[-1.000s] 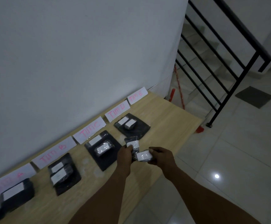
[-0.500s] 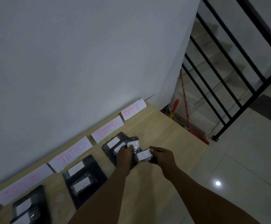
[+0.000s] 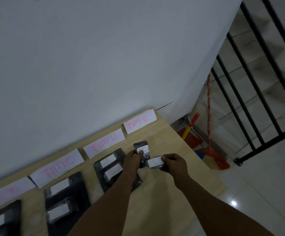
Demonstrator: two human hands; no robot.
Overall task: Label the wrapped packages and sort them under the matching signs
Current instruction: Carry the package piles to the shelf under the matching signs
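Two small wrapped packages are in hand over the table (image 3: 181, 181), in front of the "TIM E" sign (image 3: 140, 122). The left hand (image 3: 132, 161) pinches the upper package (image 3: 142, 149) at its near end, thumb on the white label; the right hand (image 3: 173, 163) holds the lower package (image 3: 155, 162), fingers curled round its right end, label facing up. The letter on that label looks like an E, though the light is dim and I would not swear to it. No package lies under the "TIM E" sign yet, while the spot under the "TIM D" sign (image 3: 104, 143) already holds a dark stack of labelled packages (image 3: 112, 169).

Both packages seem light and small, carried easily by fingertips alone. The dark wrap looks glossy, likely plastic film, so it may be slick and give a little under pressure. The surest hold is probably across the short ends or long edges, where the wrap is tight over what seems a firm block, keeping fingers off the label so it stays readable and stuck down.
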